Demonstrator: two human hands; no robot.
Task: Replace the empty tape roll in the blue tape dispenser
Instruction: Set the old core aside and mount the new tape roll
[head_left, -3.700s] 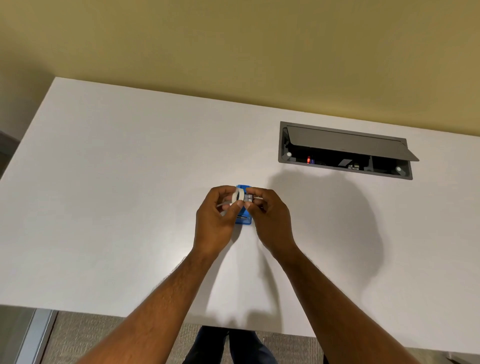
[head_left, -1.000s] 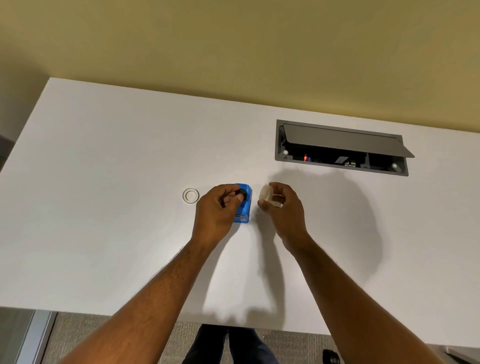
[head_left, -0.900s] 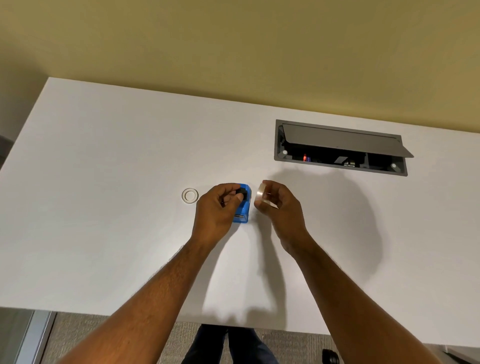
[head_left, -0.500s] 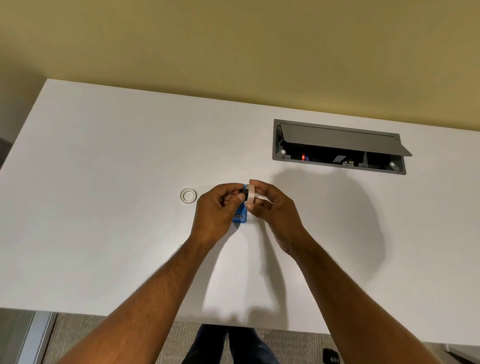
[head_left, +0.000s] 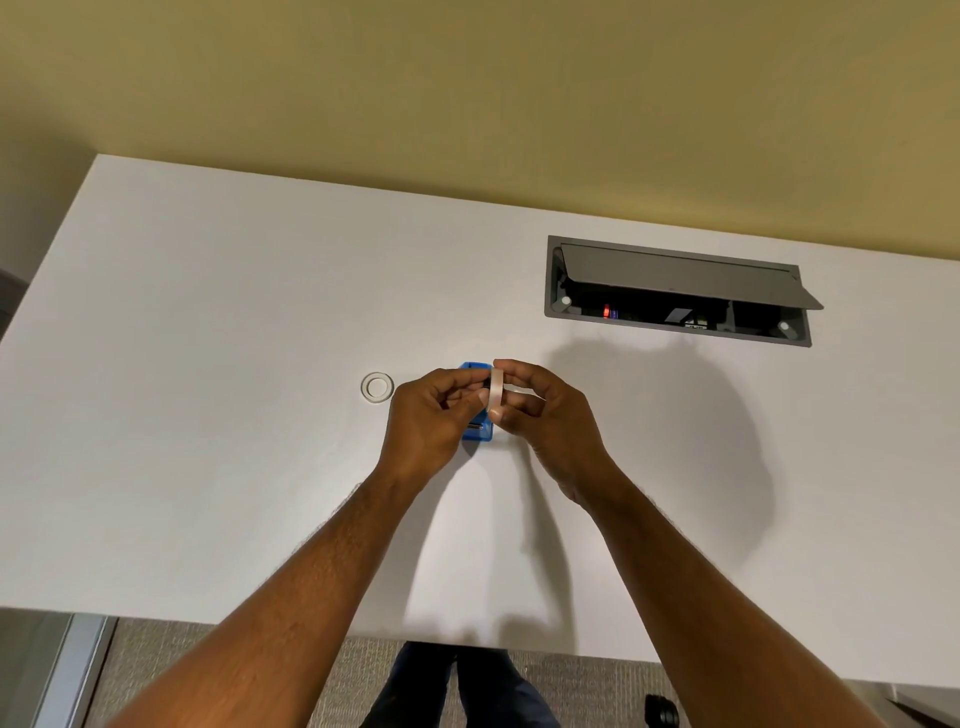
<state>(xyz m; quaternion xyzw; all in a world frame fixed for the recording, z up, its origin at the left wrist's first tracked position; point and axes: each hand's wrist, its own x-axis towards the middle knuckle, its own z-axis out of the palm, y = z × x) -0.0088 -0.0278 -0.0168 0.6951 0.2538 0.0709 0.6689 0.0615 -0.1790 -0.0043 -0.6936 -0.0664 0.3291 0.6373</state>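
The blue tape dispenser (head_left: 478, 434) lies on the white table (head_left: 208, 415), mostly covered by my hands. My right hand (head_left: 545, 421) pinches a new pale tape roll (head_left: 496, 388) on edge, right above the dispenser. My left hand (head_left: 431, 415) meets it there, its fingers closed around a small black piece, barely visible, next to the roll. The empty white core ring (head_left: 377, 387) lies flat on the table to the left of my left hand.
An open grey cable hatch (head_left: 675, 291) is set into the table at the back right. A yellow wall runs behind the table. The table's near edge is just in front of my legs.
My right hand has carried the new roll leftward from beside the dispenser to over it, against my left fingers. The empty ring came off earlier and lies on the left.
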